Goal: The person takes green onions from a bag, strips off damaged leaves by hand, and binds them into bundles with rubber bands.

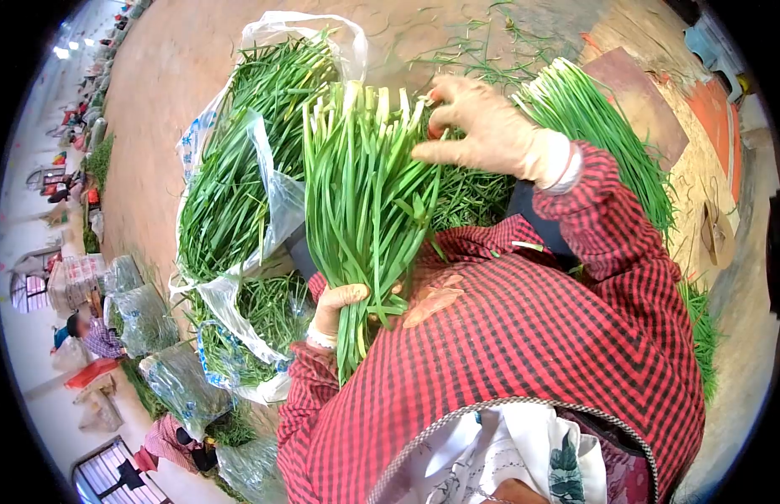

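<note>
A thick bunch of garlic chives [365, 193] stands upright in front of my checked apron, its pale cut ends at the top. My left hand [341, 304], in a pale glove, is closed around the lower, leafy end. My right hand [487, 126], gloved too, is beside the upper right of the bunch with thumb and fingers apart. Something reddish shows between its fingers; I cannot make out what it is. Close to the left, an opened white plastic bag [276, 164] holds more chives [230, 185]. Another bundle of chives [604, 139] lies to the right, pale ends upward.
Loose chive scraps [491, 46] litter the floor ahead. A brown board [638, 105] lies at the right, near a sandal [716, 235]. At the left are plastic-wrapped bundles [184, 382] and other people [170, 443] in a long row.
</note>
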The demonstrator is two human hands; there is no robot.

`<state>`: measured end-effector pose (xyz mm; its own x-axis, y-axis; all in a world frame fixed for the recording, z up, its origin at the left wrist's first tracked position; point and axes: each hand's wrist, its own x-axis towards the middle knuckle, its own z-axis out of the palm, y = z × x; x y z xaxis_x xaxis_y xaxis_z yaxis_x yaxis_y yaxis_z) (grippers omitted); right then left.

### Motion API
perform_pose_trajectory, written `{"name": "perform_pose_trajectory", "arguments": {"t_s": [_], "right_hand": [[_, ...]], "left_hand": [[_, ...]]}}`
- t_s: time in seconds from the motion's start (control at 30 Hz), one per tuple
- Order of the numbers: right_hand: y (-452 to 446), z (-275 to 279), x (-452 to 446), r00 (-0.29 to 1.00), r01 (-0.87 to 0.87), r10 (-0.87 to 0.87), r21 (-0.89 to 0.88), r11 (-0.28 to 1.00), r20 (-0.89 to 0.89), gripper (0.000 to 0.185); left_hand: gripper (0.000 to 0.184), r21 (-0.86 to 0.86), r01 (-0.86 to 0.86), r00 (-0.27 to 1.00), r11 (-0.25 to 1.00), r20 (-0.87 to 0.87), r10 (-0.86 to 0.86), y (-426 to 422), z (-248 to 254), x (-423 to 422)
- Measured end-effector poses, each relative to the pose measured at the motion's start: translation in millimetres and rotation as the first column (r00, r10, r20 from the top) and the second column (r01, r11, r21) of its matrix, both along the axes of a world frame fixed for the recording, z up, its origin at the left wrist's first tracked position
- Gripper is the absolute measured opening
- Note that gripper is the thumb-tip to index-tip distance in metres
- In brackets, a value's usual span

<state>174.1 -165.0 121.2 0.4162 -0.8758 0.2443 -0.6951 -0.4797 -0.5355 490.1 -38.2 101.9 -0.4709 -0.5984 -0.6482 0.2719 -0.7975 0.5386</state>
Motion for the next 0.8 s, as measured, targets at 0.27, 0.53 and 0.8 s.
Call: {"name": "perform_pose_trajectory", "arguments": {"t_s": [0.27,0.53,0.8], "right_hand": [[1,-44,37,0.819,-0.088,-0.149,0.379,0.921,0.554,0.041],[-7,-46,34,0.941,0.166,-0.206,0.165,0.972,0.268,0.026],[-66,-81,-85,0.797,0.465,-0.581,0.447,0.764,0.166,0.033]], "left_hand": [[0.07,0.01,-0.037,0.987,0.999,-0.159,0.038,5,-8,5],[0.06,-0.079,0.024,0.998,0.997,0.066,-0.019,3,-13,4],[0.061,0.036,-0.115,0.986,0.993,-0.119,0.119,18,-6,28]]}}
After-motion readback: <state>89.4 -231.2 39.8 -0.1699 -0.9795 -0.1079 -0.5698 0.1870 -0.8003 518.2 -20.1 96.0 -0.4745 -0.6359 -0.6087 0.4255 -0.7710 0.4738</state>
